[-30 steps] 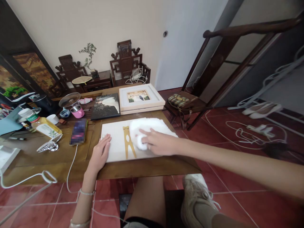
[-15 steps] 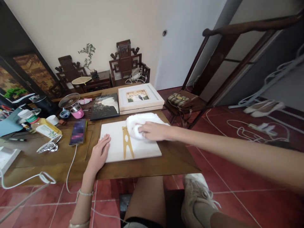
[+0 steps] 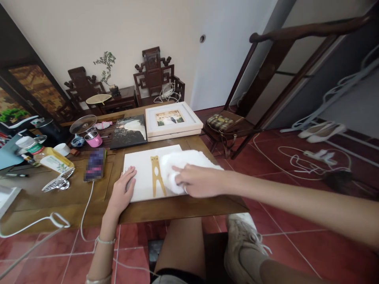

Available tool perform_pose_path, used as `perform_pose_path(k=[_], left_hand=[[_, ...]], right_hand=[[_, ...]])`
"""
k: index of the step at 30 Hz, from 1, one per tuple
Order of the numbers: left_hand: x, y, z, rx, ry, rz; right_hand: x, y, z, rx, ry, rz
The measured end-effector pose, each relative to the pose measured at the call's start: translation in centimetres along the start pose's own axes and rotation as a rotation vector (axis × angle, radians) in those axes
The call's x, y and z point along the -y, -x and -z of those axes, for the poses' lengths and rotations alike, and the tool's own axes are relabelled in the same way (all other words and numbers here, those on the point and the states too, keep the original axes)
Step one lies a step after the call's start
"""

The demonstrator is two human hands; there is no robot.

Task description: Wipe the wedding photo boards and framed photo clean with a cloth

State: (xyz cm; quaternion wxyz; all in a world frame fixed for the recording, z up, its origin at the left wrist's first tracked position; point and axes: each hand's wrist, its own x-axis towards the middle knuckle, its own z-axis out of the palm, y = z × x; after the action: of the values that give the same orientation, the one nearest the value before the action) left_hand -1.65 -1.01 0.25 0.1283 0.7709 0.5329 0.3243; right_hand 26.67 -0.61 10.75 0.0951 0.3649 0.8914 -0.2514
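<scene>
A white board (image 3: 139,157) with a tan long-legged cat figure (image 3: 156,173) on it lies flat at the table's near edge. My left hand (image 3: 123,188) rests flat on the board's left edge, fingers stretched out. In my right hand (image 3: 197,180) is a bunched white cloth (image 3: 189,159), fluffy like a towel, pressed onto the right part of the board. The cloth covers the board's right side and reaches past its edge. My right fingers are curled into it, so their tips are hidden.
Behind the board lie a dark picture panel (image 3: 128,136) and a white framed picture (image 3: 194,118). To the left are a phone (image 3: 94,165) on a cable, a clear hair clip (image 3: 60,181), a bottle (image 3: 50,157) and a pink cup (image 3: 94,140). A chair (image 3: 266,79) holds a bag (image 3: 223,123).
My right hand has slid the white cloth toward me and slightly right across the board. My left hand stays on the left edge. The view has shifted slightly.
</scene>
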Motion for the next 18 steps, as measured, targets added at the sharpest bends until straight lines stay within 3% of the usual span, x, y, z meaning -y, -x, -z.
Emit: perform_pose_path(k=[4,7,12,18], left_hand=[[0.0,0.0,-0.1,0.006,0.000,-0.009],[0.1,0.0,-0.1,0.012,0.002,-0.011],[0.3,0.1,-0.2,-0.001,0.007,-0.022],[0.4,0.0,0.0,-0.005,0.010,-0.019]], right_hand=[[2.0,2.9,-1.0,0.070,-0.068,0.048],[1.5,2.9,-1.2,0.050,-0.064,0.058],[-2.3,-0.2,-0.3,-0.079,0.012,0.093],[-6.3,-5.3,2.0,-0.230,0.064,0.026]])
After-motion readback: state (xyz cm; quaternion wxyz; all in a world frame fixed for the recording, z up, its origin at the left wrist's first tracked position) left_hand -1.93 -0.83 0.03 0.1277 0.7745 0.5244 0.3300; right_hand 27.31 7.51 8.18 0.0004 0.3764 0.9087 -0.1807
